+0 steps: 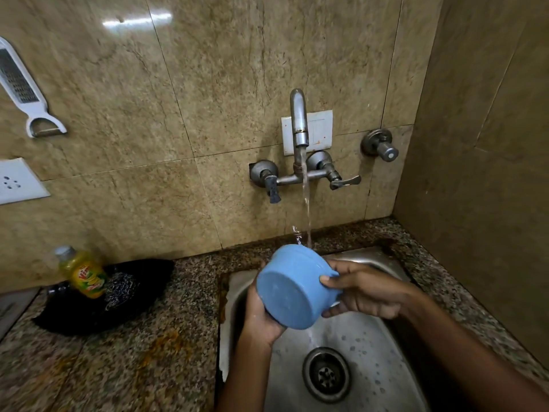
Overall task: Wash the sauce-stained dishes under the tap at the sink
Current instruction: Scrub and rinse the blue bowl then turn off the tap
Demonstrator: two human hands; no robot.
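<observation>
A blue bowl [292,285] is held tilted over the steel sink [365,346], its base turned toward me and its mouth facing the wall. Water runs from the wall tap [298,120] and strikes the bowl's far rim. My left hand [261,315] cups the bowl from below and the left, fingers hidden behind it. My right hand [361,289] grips the bowl's right side, thumb on the outer wall. The inside of the bowl is hidden.
A yellow dish-soap bottle [84,273] stands on a black cloth [118,295] on the granite counter [133,361] left of the sink. Orange stains mark the counter. The drain [326,374] lies below the hands. A grater-peeler [23,87] hangs on the wall; a side wall stands at right.
</observation>
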